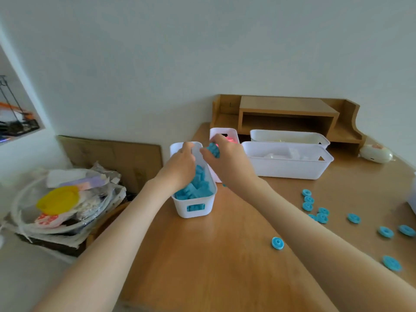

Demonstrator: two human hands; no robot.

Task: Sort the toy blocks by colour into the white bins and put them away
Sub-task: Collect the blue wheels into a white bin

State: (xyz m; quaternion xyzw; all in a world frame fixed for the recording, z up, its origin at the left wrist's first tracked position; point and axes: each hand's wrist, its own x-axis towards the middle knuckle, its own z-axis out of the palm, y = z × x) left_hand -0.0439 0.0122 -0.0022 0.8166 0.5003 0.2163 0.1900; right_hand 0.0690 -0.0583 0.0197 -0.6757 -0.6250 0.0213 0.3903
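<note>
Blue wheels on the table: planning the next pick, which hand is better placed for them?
Probably the right hand, once it drops its blue blocks: the wheels lie on its side, while the left hand reaches into the blue bin.

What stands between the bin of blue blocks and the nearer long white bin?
In the head view, a narrow white bin with pink blocks stands there; the right hand, holding blue blocks, hovers over it.

The right hand (227,163) is hiding most of the pink-block bin (233,132) and half the blue block (213,149) it is gripping. A white object (413,194) is running off the right edge.
</note>
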